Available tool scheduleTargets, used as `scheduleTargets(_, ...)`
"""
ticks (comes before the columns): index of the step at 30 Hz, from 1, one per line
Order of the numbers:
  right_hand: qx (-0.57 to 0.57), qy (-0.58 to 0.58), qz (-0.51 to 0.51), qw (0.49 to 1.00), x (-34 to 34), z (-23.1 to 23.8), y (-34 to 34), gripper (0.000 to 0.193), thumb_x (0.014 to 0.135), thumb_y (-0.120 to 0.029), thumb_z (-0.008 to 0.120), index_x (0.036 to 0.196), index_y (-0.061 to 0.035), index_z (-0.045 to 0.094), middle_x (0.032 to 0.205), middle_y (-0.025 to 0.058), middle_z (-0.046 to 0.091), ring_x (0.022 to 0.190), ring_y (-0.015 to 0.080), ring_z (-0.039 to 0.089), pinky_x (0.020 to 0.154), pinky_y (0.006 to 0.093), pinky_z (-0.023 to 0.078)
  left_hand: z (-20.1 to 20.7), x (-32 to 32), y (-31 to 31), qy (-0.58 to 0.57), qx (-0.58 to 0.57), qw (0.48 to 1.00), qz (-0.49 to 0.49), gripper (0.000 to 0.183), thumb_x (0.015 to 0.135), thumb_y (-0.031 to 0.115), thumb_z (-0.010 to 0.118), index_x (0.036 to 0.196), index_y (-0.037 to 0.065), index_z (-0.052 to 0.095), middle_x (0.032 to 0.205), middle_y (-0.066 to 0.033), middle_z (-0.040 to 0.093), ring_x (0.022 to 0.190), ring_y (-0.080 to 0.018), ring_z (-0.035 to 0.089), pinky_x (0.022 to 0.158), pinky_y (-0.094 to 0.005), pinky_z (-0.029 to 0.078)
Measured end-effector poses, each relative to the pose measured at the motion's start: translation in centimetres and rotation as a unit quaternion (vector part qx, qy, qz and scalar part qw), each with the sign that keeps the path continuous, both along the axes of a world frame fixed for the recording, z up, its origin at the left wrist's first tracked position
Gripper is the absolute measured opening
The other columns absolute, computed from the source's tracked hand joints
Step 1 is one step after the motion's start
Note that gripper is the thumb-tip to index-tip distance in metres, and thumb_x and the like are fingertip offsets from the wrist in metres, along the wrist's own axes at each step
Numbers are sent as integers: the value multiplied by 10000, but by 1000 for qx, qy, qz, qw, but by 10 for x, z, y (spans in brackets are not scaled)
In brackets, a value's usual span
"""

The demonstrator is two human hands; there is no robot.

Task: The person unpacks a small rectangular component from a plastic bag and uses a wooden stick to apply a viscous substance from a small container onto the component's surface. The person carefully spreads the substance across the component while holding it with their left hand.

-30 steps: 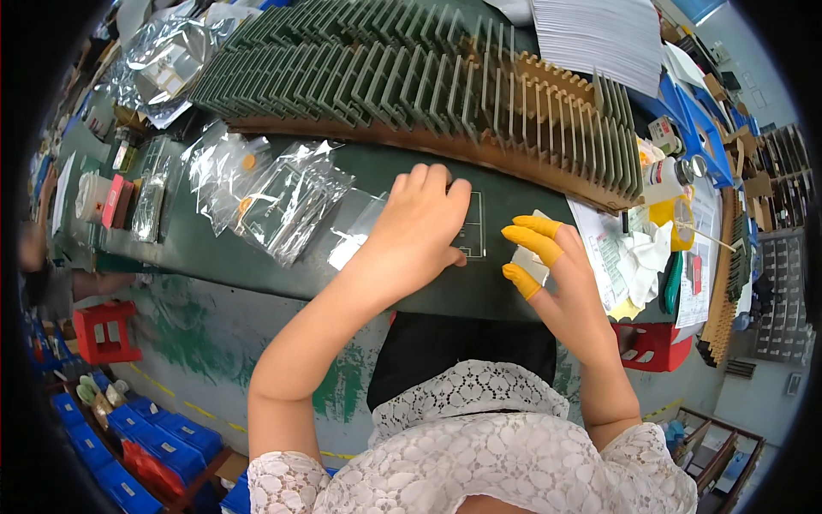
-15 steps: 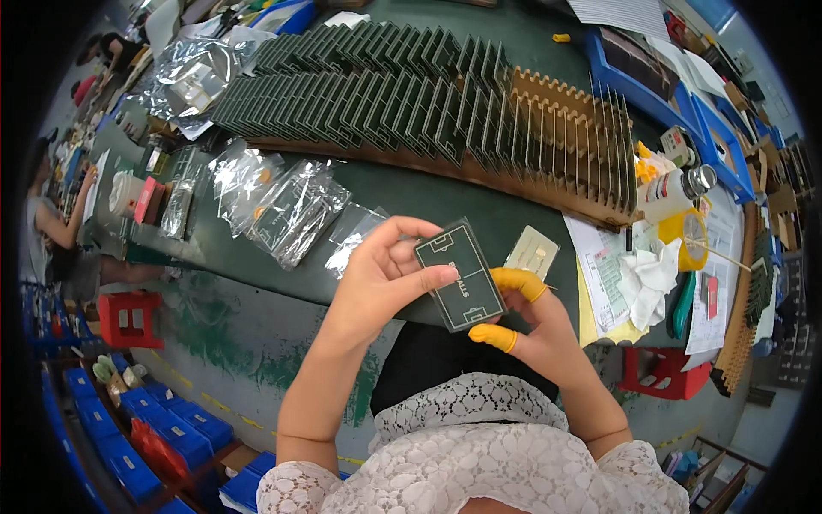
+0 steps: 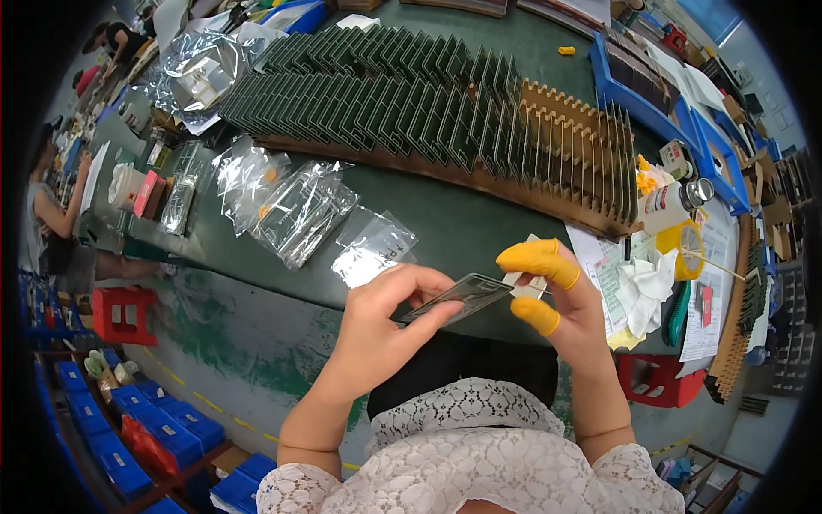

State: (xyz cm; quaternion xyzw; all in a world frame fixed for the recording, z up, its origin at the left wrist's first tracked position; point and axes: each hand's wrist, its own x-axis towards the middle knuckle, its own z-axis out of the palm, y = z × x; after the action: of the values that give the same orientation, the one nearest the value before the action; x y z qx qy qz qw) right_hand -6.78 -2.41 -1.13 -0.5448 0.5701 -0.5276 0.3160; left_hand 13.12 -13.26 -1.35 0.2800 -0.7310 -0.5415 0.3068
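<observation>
My left hand [image 3: 381,321] grips a thin dark green rectangular panel [image 3: 475,291] with pale printed lines, thumb on the upper face. The panel is tilted, so its face shows at a shallow angle. My right hand [image 3: 561,295] is at the panel's right end, with yellow finger cots on thumb and forefinger. Those two fingertips are apart, and I see no grip on the panel. Partly hidden behind them is a small pale card [image 3: 538,284] at the table's near edge.
Rows of dark green panels [image 3: 342,107] stand in a slotted brown rack [image 3: 531,193] across the table. Clear plastic bags [image 3: 300,210] lie left of my hands. To the right are papers, a crumpled white cloth [image 3: 644,278], a yellow tape roll [image 3: 682,248] and a bottle [image 3: 668,206].
The green panel has tipped from facing me to a shallow slant. My right fingers have come off its edge and moved slightly right. The view has shifted a little.
</observation>
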Motion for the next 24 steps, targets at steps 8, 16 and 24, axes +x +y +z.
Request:
scheduleTargets(8,-40,90,-15,995,7,-2,-10,185,814,-80,748,984,-39,686,1043,85,660,939,224,613,813,324,477,7,8,0,-11,-131,991,-6,175,734,-12,780,897,17,722,772,-54,684,674,-151,587,623,-263,476)
scheduleTargets(16,-85,65,-78,991,-4,-8,-4,164,805,-47,753,948,-30,676,969,65,671,861,194,616,752,294,487,5,14,-11,-41,-68,996,25,154,763,-21,760,909,5,720,803,-59,694,691,-125,597,638,-248,485)
scheduleTargets(24,-130,-157,-60,977,-21,-11,9,157,860,32,687,1014,25,657,1023,110,624,890,170,611,754,273,507,-6,13,-28,-152,-404,886,167,282,811,-33,691,1088,-6,645,1046,-126,659,896,-215,625,799,-291,486)
